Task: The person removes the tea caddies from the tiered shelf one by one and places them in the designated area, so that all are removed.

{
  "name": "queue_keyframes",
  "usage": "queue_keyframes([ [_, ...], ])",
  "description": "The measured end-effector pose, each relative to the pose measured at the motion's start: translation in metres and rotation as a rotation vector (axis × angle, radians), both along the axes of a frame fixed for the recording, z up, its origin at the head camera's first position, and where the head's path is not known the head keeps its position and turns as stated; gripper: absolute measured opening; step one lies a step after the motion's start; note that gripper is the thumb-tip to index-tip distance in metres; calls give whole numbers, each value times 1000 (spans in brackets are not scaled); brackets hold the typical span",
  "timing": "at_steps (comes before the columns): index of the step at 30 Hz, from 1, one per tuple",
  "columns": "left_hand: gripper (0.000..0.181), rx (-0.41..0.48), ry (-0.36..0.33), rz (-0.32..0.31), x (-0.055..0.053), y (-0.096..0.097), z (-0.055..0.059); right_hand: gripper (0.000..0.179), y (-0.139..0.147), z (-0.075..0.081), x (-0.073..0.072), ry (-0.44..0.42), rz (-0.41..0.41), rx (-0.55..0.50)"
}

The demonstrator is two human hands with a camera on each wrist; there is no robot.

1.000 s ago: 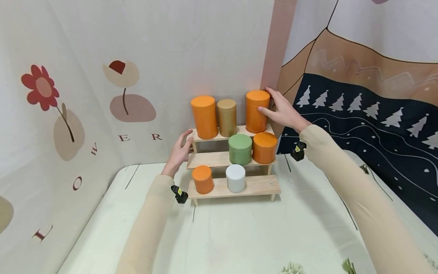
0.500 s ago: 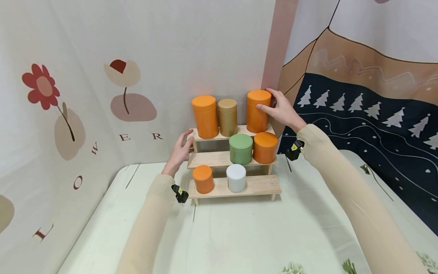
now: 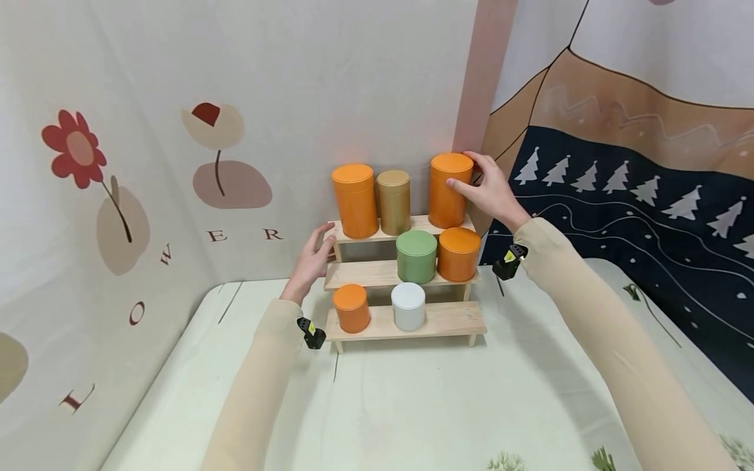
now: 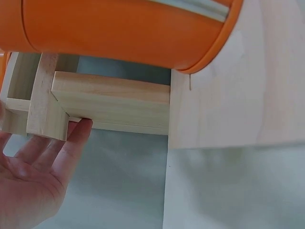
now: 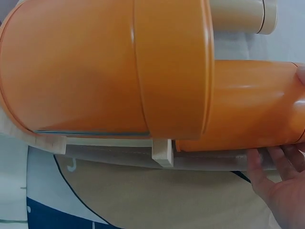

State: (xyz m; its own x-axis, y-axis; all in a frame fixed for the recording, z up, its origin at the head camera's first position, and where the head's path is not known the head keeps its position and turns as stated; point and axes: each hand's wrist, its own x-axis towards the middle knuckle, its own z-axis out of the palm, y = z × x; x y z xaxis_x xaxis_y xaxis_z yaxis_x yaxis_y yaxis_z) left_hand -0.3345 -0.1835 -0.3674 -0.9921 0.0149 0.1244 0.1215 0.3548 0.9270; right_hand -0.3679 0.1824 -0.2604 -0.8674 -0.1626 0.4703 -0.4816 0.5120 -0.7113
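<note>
A three-step wooden display stand (image 3: 406, 320) bears several lidded canisters. At the right end of its top step, my right hand (image 3: 493, 195) grips a tall orange canister (image 3: 449, 196), thumb on the front and fingers round the far right side. My left hand (image 3: 309, 267) holds the stand's left end at the top step; in the left wrist view its fingers (image 4: 71, 155) lie against the wooden leg (image 4: 47, 102). A gold canister (image 3: 394, 204) and another tall orange canister (image 3: 355, 206) share that step. The right wrist view has fingertips at the held canister's (image 5: 257, 105) side.
On the middle step stand a green canister (image 3: 416, 258) and a short orange canister (image 3: 459, 256), side by side. The lowest step carries a small orange canister (image 3: 351, 311) and a white canister (image 3: 408, 307). Patterned cloth (image 3: 294, 98) hangs close behind the stand.
The held tall orange canister has shifted slightly to the right along the top step, together with my right hand. My left hand keeps its place on the stand.
</note>
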Motion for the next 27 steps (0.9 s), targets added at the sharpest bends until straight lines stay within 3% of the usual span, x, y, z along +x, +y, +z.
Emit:
queue_keyframes([
  [27, 51, 8, -5, -16, -3, -1, -1, 71, 31, -1, 11, -12, -57, -28],
])
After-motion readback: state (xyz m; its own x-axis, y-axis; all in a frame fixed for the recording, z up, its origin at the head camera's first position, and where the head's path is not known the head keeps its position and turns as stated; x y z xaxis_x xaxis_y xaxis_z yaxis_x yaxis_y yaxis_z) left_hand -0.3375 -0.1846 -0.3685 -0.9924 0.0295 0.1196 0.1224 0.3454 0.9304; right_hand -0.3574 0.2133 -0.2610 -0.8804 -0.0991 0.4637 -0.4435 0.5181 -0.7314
